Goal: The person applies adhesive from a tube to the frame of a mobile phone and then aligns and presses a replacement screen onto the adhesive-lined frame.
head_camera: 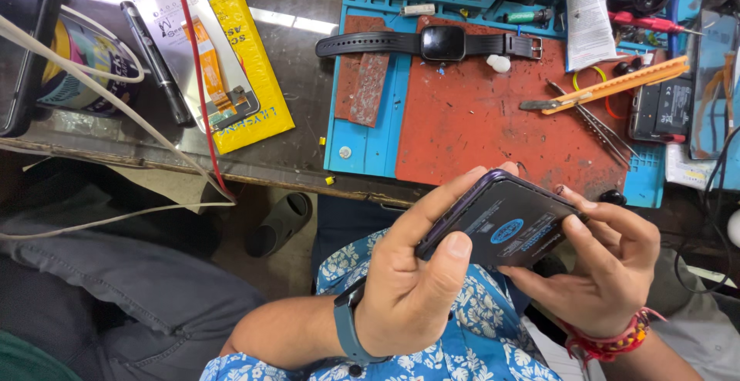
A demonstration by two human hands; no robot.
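A dark phone (505,223) with its back open, showing a black inner cover with a round blue sticker, is held over my lap in front of the table edge. My left hand (416,281) grips its left end, thumb on the near edge. My right hand (609,261) holds the right end, fingertips pressing on the upper right edge. A grey-blue band circles my left wrist; red threads circle my right wrist.
A red-and-blue work mat (470,119) covers the table ahead, bearing a black smartwatch (439,43), an orange utility knife (609,86), tweezers (597,126) and a white earbud (499,63). A yellow packet (250,65) and a screen part (204,49) lie at left. Cables cross at left.
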